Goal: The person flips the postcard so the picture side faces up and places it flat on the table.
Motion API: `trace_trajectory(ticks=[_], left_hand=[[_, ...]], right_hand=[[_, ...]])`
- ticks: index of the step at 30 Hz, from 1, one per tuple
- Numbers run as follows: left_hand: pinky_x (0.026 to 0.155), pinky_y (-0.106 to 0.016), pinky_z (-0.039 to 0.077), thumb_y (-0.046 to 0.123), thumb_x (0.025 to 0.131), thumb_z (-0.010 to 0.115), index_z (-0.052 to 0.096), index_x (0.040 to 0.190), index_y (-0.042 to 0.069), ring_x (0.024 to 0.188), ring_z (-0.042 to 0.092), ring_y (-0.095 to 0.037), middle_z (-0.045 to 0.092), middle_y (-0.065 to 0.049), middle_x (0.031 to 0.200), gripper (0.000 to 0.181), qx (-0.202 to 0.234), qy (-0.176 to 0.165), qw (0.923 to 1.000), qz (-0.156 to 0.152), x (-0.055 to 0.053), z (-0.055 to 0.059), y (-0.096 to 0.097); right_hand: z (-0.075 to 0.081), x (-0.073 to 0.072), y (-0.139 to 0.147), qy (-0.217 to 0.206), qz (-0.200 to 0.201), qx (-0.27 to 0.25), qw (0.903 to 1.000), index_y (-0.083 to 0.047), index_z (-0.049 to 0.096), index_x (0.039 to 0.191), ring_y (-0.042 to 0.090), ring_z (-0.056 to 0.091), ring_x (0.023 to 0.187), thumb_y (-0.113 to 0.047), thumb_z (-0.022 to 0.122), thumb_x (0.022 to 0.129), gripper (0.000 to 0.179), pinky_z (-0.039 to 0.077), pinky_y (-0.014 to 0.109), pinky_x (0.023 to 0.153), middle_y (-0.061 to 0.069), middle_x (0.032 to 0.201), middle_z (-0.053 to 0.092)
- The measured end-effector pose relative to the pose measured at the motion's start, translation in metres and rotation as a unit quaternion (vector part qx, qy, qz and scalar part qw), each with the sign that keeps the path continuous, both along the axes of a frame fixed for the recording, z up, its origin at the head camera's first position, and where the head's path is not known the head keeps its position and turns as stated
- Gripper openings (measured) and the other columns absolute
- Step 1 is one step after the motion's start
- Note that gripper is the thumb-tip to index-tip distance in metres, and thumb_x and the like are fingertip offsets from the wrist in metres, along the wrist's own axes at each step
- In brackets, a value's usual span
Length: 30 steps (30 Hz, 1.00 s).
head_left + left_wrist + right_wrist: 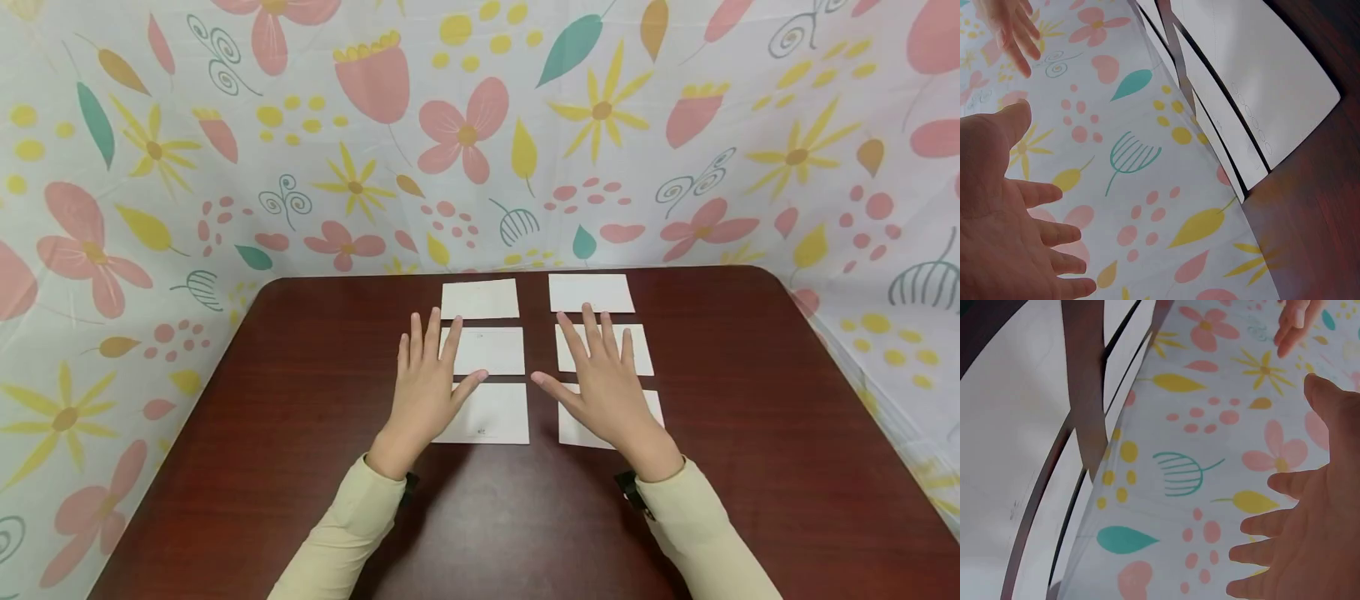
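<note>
Two columns of white cards lie on the dark table. My left hand [423, 392], palm down with fingers spread, is over the left column, overlapping the near-left card [495, 412] and the middle-left card [495, 350] in the head view. Over the right column my right hand [607, 387] spreads its fingers the same way, partly hiding the near-right card [577, 429] and the middle-right card [641, 350]. Neither hand holds anything. In the left wrist view the left palm [1004, 231] hangs above the cards, and the right wrist view has the right palm [1316, 544] likewise raised.
Beyond the fingertips lie the far-left card [480, 300] and the far-right card [591, 292]. The brown table [300, 433] has rounded far corners. A flower-printed white cloth [465, 225] hangs along the table's back and sides. Dark straps show at both sleeve cuffs.
</note>
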<state>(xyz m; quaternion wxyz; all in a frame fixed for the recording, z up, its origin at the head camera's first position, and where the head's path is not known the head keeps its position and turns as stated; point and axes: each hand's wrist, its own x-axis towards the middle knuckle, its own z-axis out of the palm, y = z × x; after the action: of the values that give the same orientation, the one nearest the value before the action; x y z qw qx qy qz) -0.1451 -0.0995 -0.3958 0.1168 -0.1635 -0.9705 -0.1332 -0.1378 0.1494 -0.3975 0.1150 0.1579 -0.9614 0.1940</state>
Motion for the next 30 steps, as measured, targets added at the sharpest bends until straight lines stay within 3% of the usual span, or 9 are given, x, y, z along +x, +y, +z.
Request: trace_trajectory(ticks=[9,17,24,30], left_hand=[[0.114,-0.055,0.013,0.042,0.095,0.058,0.023,0.151,0.001,0.145,0.007,-0.038,0.022,-0.022,0.155,0.078,0.069,-0.031,0.9970,-0.018,0.003,0.005,-0.004],[0.113,-0.054,0.021,0.029,0.094,0.063,0.029,0.148,-0.004,0.143,0.021,-0.038,0.032,-0.022,0.151,0.072,0.135,-0.051,0.9892,-0.024,0.005,0.004,-0.006],[0.110,-0.054,0.027,0.016,0.094,0.063,0.027,0.148,-0.006,0.140,0.027,-0.039,0.031,-0.023,0.151,0.068,0.193,-0.099,0.9759,-0.030,0.005,0.001,-0.009],[0.107,-0.051,0.033,0.007,0.092,0.063,0.025,0.148,-0.006,0.137,0.033,-0.037,0.031,-0.025,0.150,0.069,0.230,-0.167,0.9584,-0.026,0.006,-0.005,-0.016]], right_hand=[[-0.001,0.002,-0.012,-0.014,0.026,-0.062,0.9976,-0.007,0.024,0.153,0.043,0.011,0.144,-0.053,0.057,0.092,0.083,0.007,0.060,0.113,0.023,0.157,0.015],[-0.001,0.006,-0.024,-0.031,0.037,-0.125,0.9910,-0.002,0.027,0.150,0.037,0.019,0.143,-0.045,0.054,0.097,0.074,0.019,0.055,0.112,0.021,0.155,0.023],[-0.006,0.009,-0.032,-0.071,0.041,-0.161,0.9836,0.002,0.027,0.149,0.038,0.025,0.141,-0.032,0.057,0.097,0.068,0.028,0.055,0.109,0.022,0.154,0.025],[-0.016,0.010,-0.039,-0.124,0.057,-0.177,0.9748,0.006,0.027,0.147,0.039,0.026,0.140,-0.021,0.059,0.096,0.066,0.028,0.055,0.109,0.027,0.151,0.027]])
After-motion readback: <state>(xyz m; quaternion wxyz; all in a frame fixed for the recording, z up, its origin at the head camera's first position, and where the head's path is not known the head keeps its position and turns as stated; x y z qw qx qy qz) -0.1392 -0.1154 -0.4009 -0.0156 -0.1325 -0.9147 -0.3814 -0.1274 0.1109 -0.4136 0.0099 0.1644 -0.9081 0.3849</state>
